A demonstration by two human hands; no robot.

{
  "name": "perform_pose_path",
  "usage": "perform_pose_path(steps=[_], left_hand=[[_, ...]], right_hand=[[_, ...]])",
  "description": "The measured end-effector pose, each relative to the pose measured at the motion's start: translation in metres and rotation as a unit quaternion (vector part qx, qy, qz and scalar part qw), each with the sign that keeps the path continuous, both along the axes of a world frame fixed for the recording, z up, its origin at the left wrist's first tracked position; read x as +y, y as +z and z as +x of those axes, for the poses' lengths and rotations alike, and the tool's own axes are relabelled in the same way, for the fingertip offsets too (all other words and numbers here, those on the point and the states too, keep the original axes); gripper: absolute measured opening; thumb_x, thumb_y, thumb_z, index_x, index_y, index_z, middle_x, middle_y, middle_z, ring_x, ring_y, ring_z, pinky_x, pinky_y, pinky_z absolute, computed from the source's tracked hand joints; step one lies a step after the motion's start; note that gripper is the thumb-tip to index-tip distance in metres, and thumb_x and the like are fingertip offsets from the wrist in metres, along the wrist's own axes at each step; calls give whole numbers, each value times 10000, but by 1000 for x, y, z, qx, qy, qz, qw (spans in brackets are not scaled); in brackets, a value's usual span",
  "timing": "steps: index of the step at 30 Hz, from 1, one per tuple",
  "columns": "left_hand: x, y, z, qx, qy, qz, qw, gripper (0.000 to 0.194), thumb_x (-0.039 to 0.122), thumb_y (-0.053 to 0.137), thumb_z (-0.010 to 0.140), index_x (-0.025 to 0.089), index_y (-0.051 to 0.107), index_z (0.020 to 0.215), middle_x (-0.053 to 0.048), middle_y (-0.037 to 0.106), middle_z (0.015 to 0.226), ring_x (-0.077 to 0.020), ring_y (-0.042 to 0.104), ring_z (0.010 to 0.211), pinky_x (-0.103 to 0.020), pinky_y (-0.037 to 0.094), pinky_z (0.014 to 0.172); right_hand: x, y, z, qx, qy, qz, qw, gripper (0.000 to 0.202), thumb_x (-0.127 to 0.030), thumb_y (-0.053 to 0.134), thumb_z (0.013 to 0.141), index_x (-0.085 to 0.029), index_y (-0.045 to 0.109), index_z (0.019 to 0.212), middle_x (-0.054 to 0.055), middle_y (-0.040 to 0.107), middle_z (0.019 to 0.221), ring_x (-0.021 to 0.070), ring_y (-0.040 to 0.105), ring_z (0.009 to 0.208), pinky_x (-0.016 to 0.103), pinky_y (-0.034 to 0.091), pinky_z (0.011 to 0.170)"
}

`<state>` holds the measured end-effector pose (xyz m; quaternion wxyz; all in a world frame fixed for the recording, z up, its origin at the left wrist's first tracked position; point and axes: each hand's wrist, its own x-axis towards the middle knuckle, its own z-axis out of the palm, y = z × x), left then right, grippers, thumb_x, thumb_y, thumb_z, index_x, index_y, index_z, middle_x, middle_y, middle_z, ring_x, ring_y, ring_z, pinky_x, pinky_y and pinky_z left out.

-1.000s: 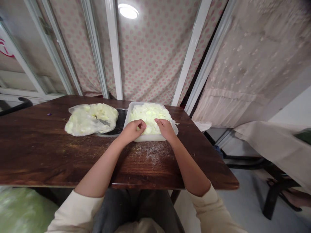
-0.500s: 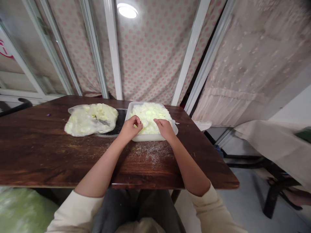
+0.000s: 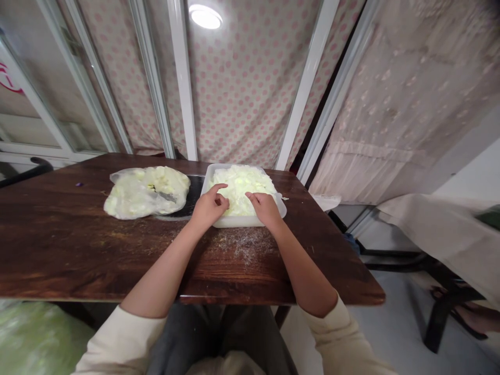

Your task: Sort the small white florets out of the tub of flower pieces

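Note:
A white rectangular plastic tub point(image 3: 239, 222) stands on the table, heaped with pale green-white pieces that look like torn cabbage point(image 3: 244, 179). Over its left front part is my left hand point(image 3: 211, 207), index finger raised away from the thumb, the other fingers curled, and nothing visible between them. My right hand point(image 3: 266, 207) hangs over the right front part, thumb and bent fingers pressed together. Whatever those fingers may hold is too small or hidden to make out. Left of the tub lies a clear plastic bag point(image 3: 135, 200) full of similar pale pieces.
A dark flat tray or board point(image 3: 194, 194) lies partly under the bag, beside the tub. Pale crumbs point(image 3: 246, 247) are scattered over the brown wooden table point(image 3: 97, 260). A greenish filled bag point(image 3: 39, 338) is on the floor at lower left. Glass doors with a dotted curtain point(image 3: 242, 94) stand behind.
My left index finger has lifted and parted from the thumb, and the small pale piece near those fingertips no longer shows there. My right hand has barely moved.

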<state>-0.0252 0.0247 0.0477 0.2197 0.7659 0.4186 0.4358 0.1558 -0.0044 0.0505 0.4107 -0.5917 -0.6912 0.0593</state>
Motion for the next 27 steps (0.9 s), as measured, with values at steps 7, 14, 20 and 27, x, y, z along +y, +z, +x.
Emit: perform_pose_path(steps=[7, 14, 20, 27], left_hand=[[-2, 2, -1, 30, 12, -12, 999, 529, 308, 586, 733, 162, 504, 1234, -30, 691, 758, -160, 613, 690, -260, 457, 664], [1, 1, -1, 48, -2, -27, 999, 270, 287, 574, 749, 180, 659, 981, -46, 704, 869, -175, 628, 745, -271, 455, 685], [-1, 1, -2, 92, -2, 25, 995, 190, 286, 500, 792, 180, 640, 864, -31, 672, 850, -157, 596, 725, -269, 438, 674], [-4, 5, -3, 145, -55, 125, 980, 176, 264, 514, 786, 186, 640, 880, -42, 577, 889, -167, 542, 839, -316, 421, 806]], right_hand=[[-1, 1, -2, -23, -15, -3, 1000, 519, -556, 353, 848, -189, 334, 481, -20, 351, 465, 98, 294, 467, 272, 178, 518], [-3, 0, -3, -40, -25, 10, 999, 484, -522, 348, 865, -189, 353, 514, -29, 355, 483, 99, 328, 485, 256, 198, 518], [-2, 3, 4, 57, -48, 113, 991, 299, -445, 318, 886, -203, 459, 783, -23, 504, 641, 113, 470, 601, 225, 320, 583], [17, -1, 72, 150, -221, 151, 952, 217, -287, 303, 865, -182, 481, 932, 33, 607, 778, 145, 561, 726, 260, 409, 687]])
